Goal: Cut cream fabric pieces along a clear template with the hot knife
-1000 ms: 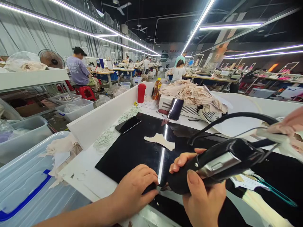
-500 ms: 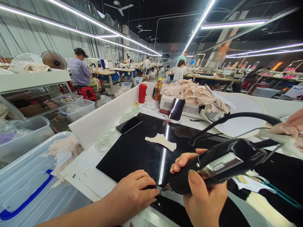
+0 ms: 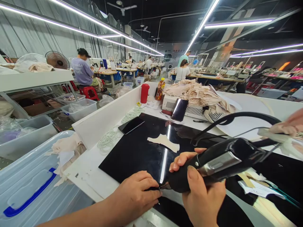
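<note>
My right hand (image 3: 205, 200) grips a black corded hand-held power tool (image 3: 219, 164) with a silver switch plate. The tool's narrow tip points left, to the fingertips of my left hand (image 3: 138, 194). That hand is closed in a pinch at the near edge of a glossy black sheet (image 3: 139, 151); what lies between its fingers is too small to make out. A cream cut-out fabric piece (image 3: 163, 142) lies on the sheet, beyond both hands. At the right edge, another person's hand (image 3: 290, 124) holds pale material near the tool's cord (image 3: 236, 116).
Farther back on the table are a phone (image 3: 131, 125), a propped dark screen (image 3: 180, 109), a red cup (image 3: 144, 93), a bottle (image 3: 160, 89) and a fabric heap (image 3: 199, 94). Pale cord coils (image 3: 109, 140) lie left. Scissors (image 3: 284, 194) lie right, and a lidded bin (image 3: 35, 186) stands left.
The whole view has shifted slightly, so the table and background sit a little farther right. Both hands and the tool keep nearly the same pose.
</note>
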`<act>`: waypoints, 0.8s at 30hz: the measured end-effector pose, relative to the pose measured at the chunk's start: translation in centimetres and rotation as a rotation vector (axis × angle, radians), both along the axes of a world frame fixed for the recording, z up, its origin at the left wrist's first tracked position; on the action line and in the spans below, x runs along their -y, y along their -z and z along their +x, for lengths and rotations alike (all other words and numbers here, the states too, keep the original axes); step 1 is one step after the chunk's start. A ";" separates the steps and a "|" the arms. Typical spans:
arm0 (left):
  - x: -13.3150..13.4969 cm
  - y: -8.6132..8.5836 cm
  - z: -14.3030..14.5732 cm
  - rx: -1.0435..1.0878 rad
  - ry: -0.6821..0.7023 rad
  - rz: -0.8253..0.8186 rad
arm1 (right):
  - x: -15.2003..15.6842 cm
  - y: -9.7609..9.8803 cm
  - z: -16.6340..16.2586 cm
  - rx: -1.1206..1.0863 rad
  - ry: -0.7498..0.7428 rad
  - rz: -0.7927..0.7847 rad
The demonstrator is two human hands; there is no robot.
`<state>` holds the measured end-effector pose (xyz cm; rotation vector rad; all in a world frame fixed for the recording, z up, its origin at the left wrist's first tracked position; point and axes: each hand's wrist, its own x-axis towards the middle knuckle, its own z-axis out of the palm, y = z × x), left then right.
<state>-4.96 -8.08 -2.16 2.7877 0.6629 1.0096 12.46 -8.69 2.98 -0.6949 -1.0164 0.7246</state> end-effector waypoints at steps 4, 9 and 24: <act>0.0 0.0 -0.5 0.054 -0.003 -0.118 | 0.0 -0.2 0.0 -0.004 -0.004 -0.017; -0.1 0.3 -0.9 0.088 -0.049 -0.241 | 0.4 -0.1 0.2 -0.007 -0.029 -0.006; 0.0 0.0 -0.8 -0.058 -0.011 -0.190 | 1.0 -1.6 1.6 0.130 0.008 -0.047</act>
